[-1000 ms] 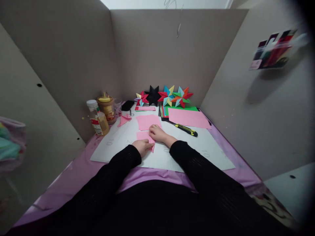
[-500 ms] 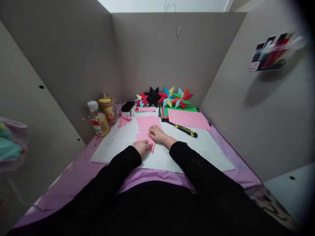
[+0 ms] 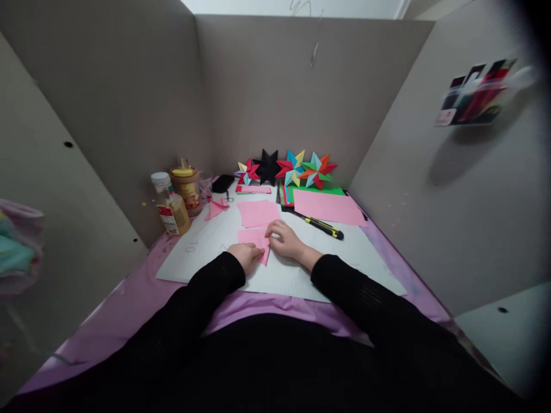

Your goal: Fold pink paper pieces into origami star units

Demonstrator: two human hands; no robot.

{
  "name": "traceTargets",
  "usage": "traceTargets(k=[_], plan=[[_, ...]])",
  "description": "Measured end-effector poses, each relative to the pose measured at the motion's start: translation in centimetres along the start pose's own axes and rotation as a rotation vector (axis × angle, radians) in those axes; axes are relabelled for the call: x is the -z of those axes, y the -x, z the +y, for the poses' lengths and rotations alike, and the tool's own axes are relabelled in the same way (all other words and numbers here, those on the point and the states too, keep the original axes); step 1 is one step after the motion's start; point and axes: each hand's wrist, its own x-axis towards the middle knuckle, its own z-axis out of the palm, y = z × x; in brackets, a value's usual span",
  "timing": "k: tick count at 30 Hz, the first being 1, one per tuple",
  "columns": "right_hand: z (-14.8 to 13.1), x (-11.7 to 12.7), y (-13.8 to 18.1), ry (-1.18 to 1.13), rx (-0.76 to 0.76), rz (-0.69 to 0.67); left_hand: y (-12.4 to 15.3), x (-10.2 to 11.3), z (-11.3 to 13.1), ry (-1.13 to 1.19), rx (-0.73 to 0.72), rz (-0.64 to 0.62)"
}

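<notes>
A small piece of pink paper [image 3: 251, 236] lies on the white sheet in front of me, with a fold along its right side. My left hand [image 3: 244, 257] is closed at its lower edge, fingertips pressing the fold. At the upper right edge, the curled fingers of my right hand [image 3: 286, 240] pinch the same paper; the exact fingertip contact is partly hidden. Just behind lie pink squares [image 3: 258, 213]. A folded pink paper piece [image 3: 217, 209] sits to their left. Right of the squares, a yellow-and-black utility knife [image 3: 325, 228] rests on the white sheet.
Several folded paper stars [image 3: 293, 168] stand against the back panel. A large pink sheet [image 3: 331, 207] covers coloured papers at the back right. Left stand a glue bottle [image 3: 172, 209], a brown jar [image 3: 187, 192] and a plastic cup [image 3: 205, 184]. Small scissors [image 3: 228, 197] lie near a black phone-like object [image 3: 223, 183].
My right hand has shifted a little to the right, toward the paper's right edge. My left hand stays at the lower edge. The whole view has tilted slightly.
</notes>
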Motion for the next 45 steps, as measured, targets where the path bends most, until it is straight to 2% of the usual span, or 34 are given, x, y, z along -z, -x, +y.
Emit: traceTargets(k=[3,10,20,33,45], plan=[[-1.7,1.0,2.4,-0.056,0.136,-0.16,0.1,0.2,0.2,0.005,0.004,0.001],[-2.0,0.9,3.8,-0.011,0.196,-0.205,0.2,0.3,0.3,0.03,0.005,-0.003],[-1.4,0.9,4.5,-0.002,0.234,-0.189,0.4,0.1,0.3,0.032,-0.005,0.039],[-1.9,1.4,4.9,0.04,0.238,-0.222,0.3,1.0,0.9,0.092,0.051,0.019],[-2.5,1.7,5.3,0.063,0.259,-0.238,0.2,0.7,0.8,0.087,0.071,0.005]])
